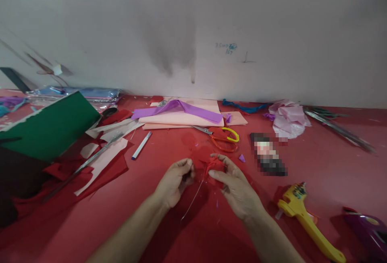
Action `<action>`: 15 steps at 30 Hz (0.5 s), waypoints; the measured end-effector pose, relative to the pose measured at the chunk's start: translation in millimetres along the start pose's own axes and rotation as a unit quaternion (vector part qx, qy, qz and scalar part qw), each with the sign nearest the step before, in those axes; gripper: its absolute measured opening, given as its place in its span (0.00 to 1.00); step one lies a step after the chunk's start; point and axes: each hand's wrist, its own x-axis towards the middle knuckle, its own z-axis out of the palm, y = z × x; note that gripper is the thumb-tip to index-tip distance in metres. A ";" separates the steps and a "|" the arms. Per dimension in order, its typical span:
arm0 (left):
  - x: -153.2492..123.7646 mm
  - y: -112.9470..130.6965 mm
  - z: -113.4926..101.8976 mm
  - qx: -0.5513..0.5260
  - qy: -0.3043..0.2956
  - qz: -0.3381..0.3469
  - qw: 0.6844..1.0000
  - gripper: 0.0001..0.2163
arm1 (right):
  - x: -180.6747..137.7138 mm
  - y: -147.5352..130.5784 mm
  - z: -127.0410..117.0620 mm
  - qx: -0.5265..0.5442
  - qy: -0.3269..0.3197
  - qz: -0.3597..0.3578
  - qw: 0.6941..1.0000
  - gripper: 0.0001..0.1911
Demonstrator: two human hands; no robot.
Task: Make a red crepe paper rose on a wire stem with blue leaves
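Observation:
In the head view, my right hand (234, 180) grips a small crumpled red paper piece (216, 168) between thumb and fingers. A thin wire (192, 203) slants down to the left from that piece. Just left of it, my left hand (178, 180) is closed in a pinch; what its fingertips hold, if anything, is too small to make out. The two hands are a short gap apart above the red tabletop (145, 222). Scissors (223, 137) with yellow and orange handles lie just beyond the hands.
Purple paper strip (178, 109) lies over peach sheets (181, 122) at the back. A white marker (141, 145), paper scraps and a green board (57, 128) are left. Rightward lie a blurred-out dark object (267, 154), a yellow glue gun (308, 218) and crumpled pink paper (288, 118).

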 end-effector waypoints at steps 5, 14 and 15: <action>-0.5 -1.7 1.4 0.076 -0.003 0.004 0.997 0.09 | 0.3 1.5 -0.2 -0.004 0.004 -0.003 1.000 0.28; -4.7 -4.4 3.5 0.060 -0.032 -0.041 0.997 0.11 | 0.1 1.1 -1.3 -0.014 -0.002 -0.012 1.000 0.26; -4.9 -4.3 3.2 0.054 -0.033 -0.058 0.996 0.11 | 0.0 1.1 -1.3 -0.016 -0.001 -0.013 1.000 0.26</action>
